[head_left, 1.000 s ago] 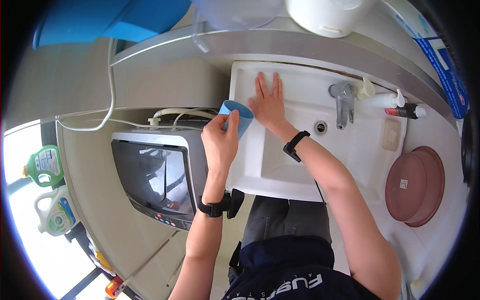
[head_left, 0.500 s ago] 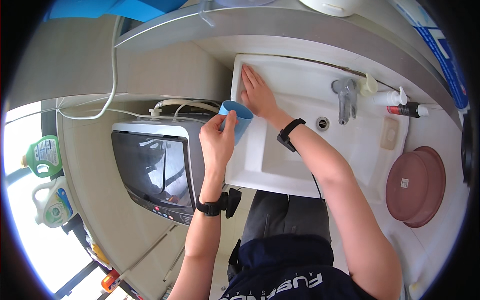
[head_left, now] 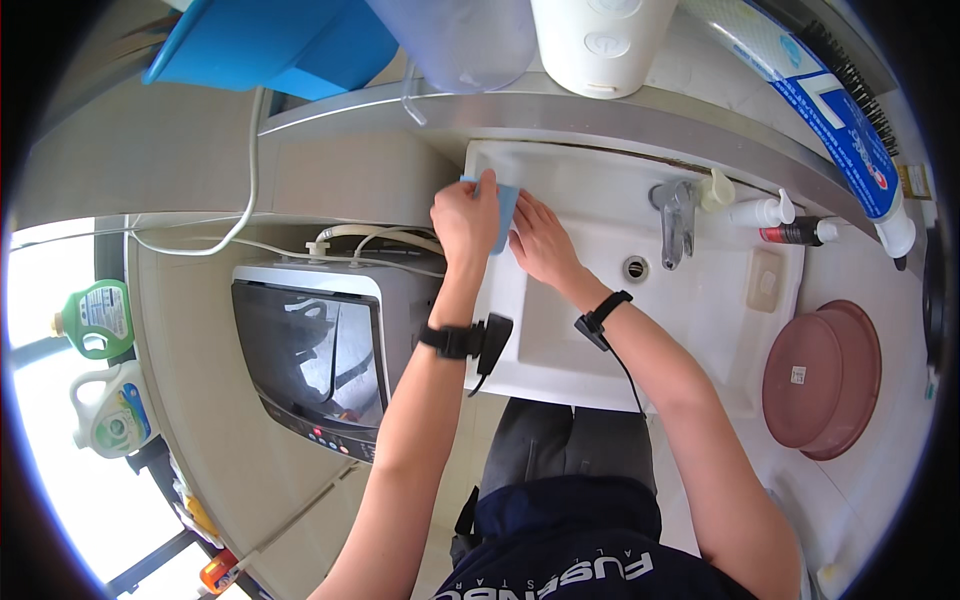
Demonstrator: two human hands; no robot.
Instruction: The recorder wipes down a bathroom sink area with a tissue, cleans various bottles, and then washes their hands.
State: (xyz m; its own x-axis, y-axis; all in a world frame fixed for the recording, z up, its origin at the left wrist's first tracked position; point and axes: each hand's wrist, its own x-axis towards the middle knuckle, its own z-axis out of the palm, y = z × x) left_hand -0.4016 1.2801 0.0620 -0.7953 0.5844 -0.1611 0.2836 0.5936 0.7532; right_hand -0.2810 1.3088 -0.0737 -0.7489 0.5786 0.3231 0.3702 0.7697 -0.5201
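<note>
My left hand point(head_left: 467, 222) is closed around a light blue cup point(head_left: 506, 214), which is tilted over the far left corner of the white sink point(head_left: 590, 160). My fingers hide part of the cup, and its inside does not show. Just right of the cup, my right hand point(head_left: 546, 243) has its fingers stretched out over the sink's left ledge. Its fingertips come close to the cup; whether they touch it I cannot tell. Both wrists wear black straps.
Right of the drain point(head_left: 635, 268) is a grey faucet point(head_left: 676, 222), with pump bottles point(head_left: 760, 212) and a soap dish point(head_left: 764, 280) beyond. A reddish basin point(head_left: 822, 380) stands farther right. To the left is a washing machine point(head_left: 310, 340). The far shelf point(head_left: 480, 110) holds a blue container point(head_left: 270, 45).
My left hand has moved the cup away from me and tilted it over the sink's corner. My right hand has drawn back from the corner, toward me and slightly right. The view has shifted.
</note>
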